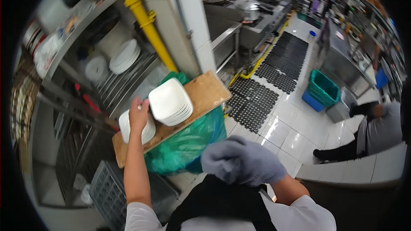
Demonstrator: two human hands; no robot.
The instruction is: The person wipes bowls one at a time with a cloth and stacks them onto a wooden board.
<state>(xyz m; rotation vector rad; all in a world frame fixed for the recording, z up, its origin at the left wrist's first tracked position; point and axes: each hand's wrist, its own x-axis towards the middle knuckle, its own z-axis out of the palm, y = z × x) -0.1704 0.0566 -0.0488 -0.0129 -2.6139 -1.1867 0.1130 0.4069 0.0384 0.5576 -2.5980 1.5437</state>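
My left hand [139, 114] is over the left-hand stack of white dishes [150, 132], in front of the shelf rack. Its fingers are a little apart, with the tips near the side of a taller stack of square white bowls [169, 98]. Both stacks stand on a wooden board [209, 90]. A bunched grey cloth [252, 162] covers my right hand, which holds it in front of my black apron; the fingers are hidden.
Below the board is a bin lined with a green bag [184, 145]. A grey crate [111, 188] sits lower left. White plates [125, 56] rest on the metal rack. Black mats [282, 60] and a green basket [323, 87] are on the floor. Another person [381, 128] is at right.
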